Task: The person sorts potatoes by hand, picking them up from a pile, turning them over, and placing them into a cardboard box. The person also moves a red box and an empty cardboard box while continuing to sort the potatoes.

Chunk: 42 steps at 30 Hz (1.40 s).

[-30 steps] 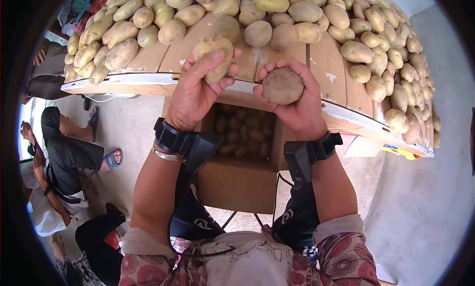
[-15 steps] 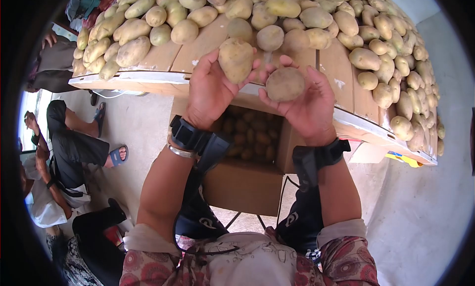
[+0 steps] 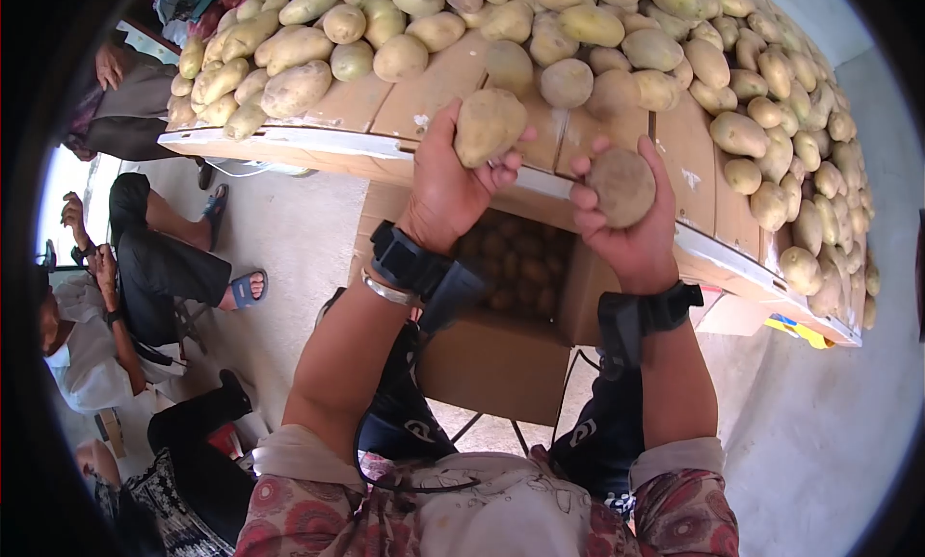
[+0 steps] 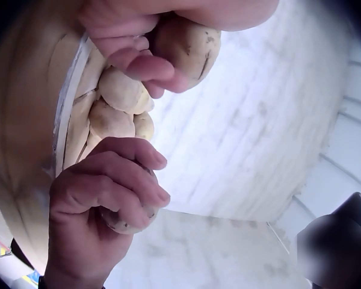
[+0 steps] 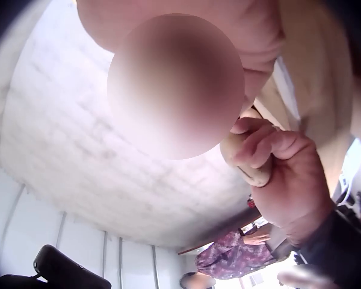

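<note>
Your left hand (image 3: 445,193) grips a pale potato (image 3: 489,126), your right hand (image 3: 644,253) a rounder potato (image 3: 621,188), fingers curled round each, both held near the worktop (image 3: 342,102), apparently for easy viewing.

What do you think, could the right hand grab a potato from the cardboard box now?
Probably not yet: the right hand already holds a potato, which it would likely need to put down first. The cardboard box does look open on top.

The place looks like a produce store or packing room, which of the two is unclear: potatoes (image 3: 652,49) heaped across a broad table (image 3: 708,200), more in a box (image 3: 491,364) below, bare floor (image 3: 289,234), plain wall (image 3: 848,403).
</note>
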Tool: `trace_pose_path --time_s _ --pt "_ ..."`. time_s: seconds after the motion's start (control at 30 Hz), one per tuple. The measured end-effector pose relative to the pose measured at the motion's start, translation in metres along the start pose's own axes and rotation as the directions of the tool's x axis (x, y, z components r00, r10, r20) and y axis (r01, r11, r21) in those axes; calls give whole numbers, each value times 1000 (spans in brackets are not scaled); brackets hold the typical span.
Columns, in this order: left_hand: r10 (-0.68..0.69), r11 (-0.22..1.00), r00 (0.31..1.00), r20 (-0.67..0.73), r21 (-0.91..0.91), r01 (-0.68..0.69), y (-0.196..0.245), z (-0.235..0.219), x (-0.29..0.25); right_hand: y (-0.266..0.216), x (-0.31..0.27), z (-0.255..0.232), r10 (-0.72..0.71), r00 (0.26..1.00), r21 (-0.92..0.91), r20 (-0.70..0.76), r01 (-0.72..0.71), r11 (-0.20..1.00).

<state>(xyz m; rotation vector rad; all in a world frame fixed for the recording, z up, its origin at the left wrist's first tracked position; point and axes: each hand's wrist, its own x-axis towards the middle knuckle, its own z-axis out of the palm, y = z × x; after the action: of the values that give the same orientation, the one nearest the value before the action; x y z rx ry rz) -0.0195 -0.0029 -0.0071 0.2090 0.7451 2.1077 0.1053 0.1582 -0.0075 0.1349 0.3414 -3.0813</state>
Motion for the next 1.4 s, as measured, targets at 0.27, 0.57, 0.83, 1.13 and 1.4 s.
trace_pose_path --time_s 0.27,0.57,0.83,1.13,1.4 --pt "-78 997 997 -10 0 78 -1 10 -5 4 -1 14 0 999 -55 -55 -3 998" --pt "-79 996 995 -68 42 82 -1 22 -8 10 -1 23 -84 995 -79 -53 80 994" --pt "-67 990 996 -58 121 74 -11 2 -6 13 -2 18 -140 974 -91 -177 126 988" --pt "-52 998 999 -15 42 53 -24 -3 4 14 4 18 -133 989 -128 64 141 982" --pt "11 970 995 -99 241 13 3 19 -15 20 12 10 -251 967 -264 -28 235 935"
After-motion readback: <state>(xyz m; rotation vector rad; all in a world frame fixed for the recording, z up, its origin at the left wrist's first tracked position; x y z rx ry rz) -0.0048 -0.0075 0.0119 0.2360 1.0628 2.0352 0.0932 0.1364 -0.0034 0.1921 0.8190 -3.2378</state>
